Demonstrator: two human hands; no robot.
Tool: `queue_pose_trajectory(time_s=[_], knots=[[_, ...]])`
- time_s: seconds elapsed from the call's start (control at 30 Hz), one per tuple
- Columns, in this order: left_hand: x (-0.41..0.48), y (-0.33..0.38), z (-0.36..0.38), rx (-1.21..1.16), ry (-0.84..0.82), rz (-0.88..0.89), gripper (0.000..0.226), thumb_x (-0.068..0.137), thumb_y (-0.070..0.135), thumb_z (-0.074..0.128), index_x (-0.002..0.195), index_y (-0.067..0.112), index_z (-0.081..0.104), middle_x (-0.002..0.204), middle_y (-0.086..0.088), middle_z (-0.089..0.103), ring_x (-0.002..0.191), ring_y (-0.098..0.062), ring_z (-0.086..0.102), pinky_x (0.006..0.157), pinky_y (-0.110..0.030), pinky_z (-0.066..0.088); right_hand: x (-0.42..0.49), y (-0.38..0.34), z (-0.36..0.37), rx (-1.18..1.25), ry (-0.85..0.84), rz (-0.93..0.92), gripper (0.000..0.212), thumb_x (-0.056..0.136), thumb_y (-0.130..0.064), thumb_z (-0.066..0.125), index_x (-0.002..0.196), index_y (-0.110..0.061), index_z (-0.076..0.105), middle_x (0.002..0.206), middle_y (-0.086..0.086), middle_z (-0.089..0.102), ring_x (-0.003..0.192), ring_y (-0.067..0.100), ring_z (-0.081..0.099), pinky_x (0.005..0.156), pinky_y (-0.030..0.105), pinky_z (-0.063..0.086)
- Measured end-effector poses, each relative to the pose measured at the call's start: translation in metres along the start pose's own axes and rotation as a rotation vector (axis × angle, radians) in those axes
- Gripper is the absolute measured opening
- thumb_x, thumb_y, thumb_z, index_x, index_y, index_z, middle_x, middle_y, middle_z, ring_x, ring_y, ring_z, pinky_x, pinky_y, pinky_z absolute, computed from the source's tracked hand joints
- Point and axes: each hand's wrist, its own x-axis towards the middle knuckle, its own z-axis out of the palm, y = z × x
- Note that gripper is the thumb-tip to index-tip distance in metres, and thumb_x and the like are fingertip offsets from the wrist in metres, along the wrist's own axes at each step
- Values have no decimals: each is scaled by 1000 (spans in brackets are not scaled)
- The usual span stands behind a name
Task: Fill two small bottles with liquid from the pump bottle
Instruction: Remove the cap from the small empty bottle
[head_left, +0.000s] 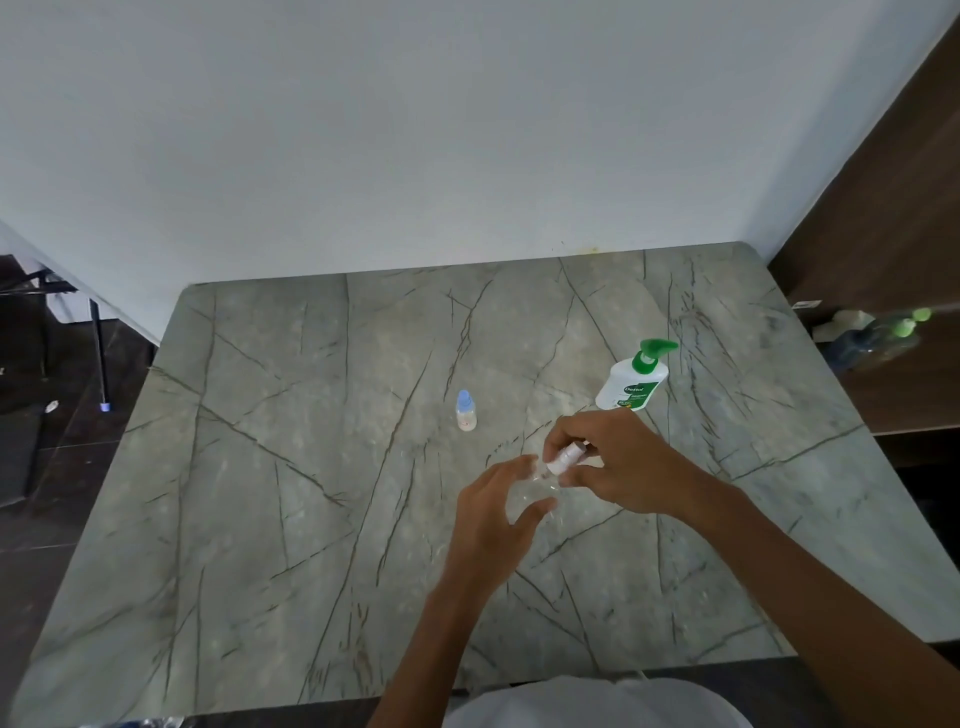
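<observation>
Fingers (576, 423) gripping white cap (563, 457) and clear bottle (535, 496), pump bottle (628, 387) labelled Dettol

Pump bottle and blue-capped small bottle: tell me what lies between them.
Nothing: in the head view, only bare tabletop separates the pump bottle from the blue-capped bottle.

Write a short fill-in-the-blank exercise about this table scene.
1. The pump bottle has a ____ pump.
2. The small bottle standing alone has a ____ cap.
3. The left hand holds a clear bottle; the right hand grips a ____ top.
Missing words: green; blue; white.
</observation>
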Motion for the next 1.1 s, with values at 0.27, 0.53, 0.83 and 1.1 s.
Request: queue_pose_trajectory(time_s=[0.27,0.53,0.83,1.1], knots=[[-1,3,3,4,6,-3,45,81,39,73,122,23,61,114,15,64,102,8,57,88,-3,39,-2,2,-4,-177,69,71,47,77,-64,62,90,-19,68,69,-11,61,60,2,55,56,15,40],[-2,3,5,10,12,-25,49,79,39,74,123,23,60,117,14,64,103,4,57,91,-11,44,-7,11,-3,109,-12,66,54,70,-29,86,118,-27,62,110,-14,64,98,5,64,83,17,55],[-3,4,6,18,13,-8,47,79,34,77,121,21,61,114,13,65,100,4,58,86,-3,40,-8,14,-3,0,19,-12,24,77,-22,81,95,-26,67,85,-11,68,78,8,64,68,27,55],[-3,4,7,22,1,-12,44,80,37,74,121,23,61,113,15,65,102,5,57,87,-6,41,-9,9,-2,-111,102,77,49,73,-65,62,92,-21,70,71,-8,64,64,5,59,58,17,46]])
